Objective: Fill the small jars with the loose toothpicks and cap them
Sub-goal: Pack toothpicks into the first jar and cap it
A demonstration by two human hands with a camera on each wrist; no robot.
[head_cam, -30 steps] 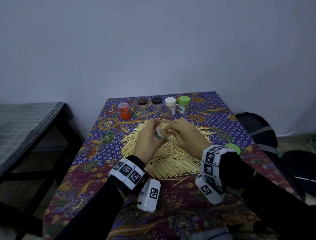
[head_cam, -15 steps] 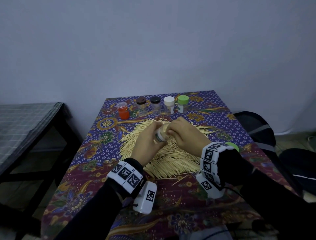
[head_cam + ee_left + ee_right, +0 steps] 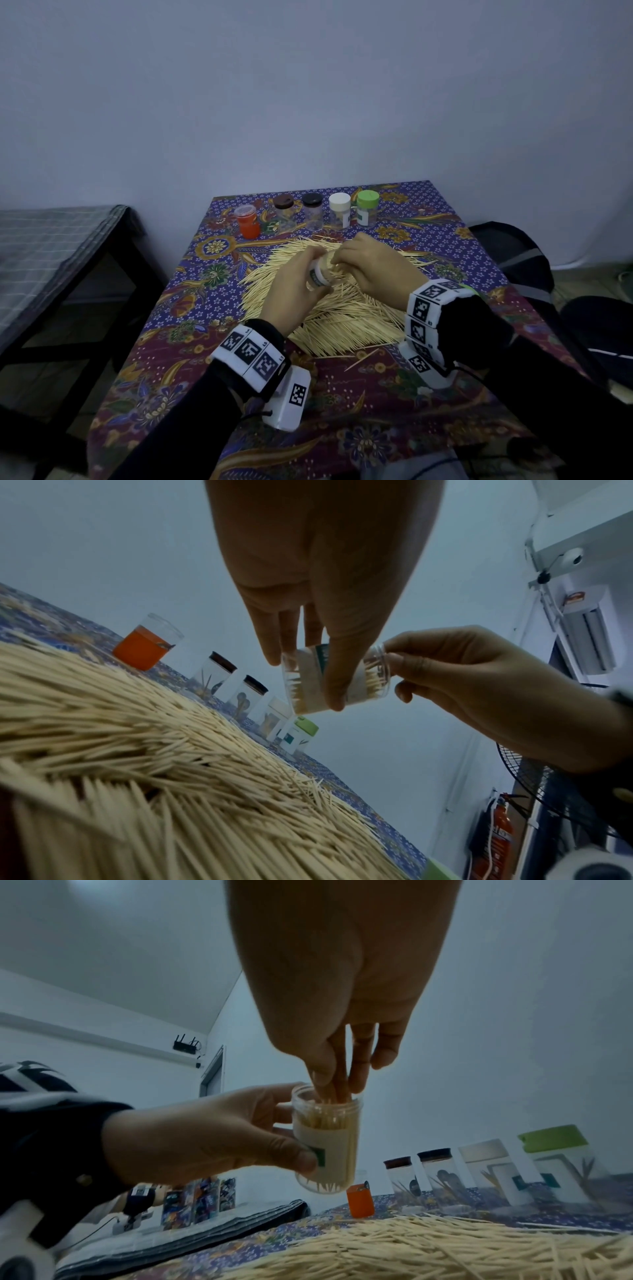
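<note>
Two hands are working over one heap of toothpicks (image 3: 342, 318) that is lying at the middle of the table (image 3: 376, 421). One loose green cap (image 3: 471, 287) is peeking out at 3 o'clock of the heap, just behind the right wrist. Five capped jars are standing in a row at 12 o'clock, at the far edge: orange jar (image 3: 248, 221), brown-capped jar (image 3: 284, 212), black-capped jar (image 3: 312, 210), white-capped jar (image 3: 339, 209) and green-capped jar (image 3: 367, 207).

A sixth jar (image 3: 327, 1139) is being held above the heap: clear plastic, uncapped, with a pale label bearing a green square, and packed nearly full of upright toothpicks.

The left hand (image 3: 294, 291) is gripping this jar, thumb across the label and fingers curled behind it. The right hand (image 3: 373, 270) is at 3 o'clock of it, its fingertips (image 3: 342, 1088) bunched together and dipping into the mouth among the toothpick tops; whether they are pinching any is hard to tell.
</note>
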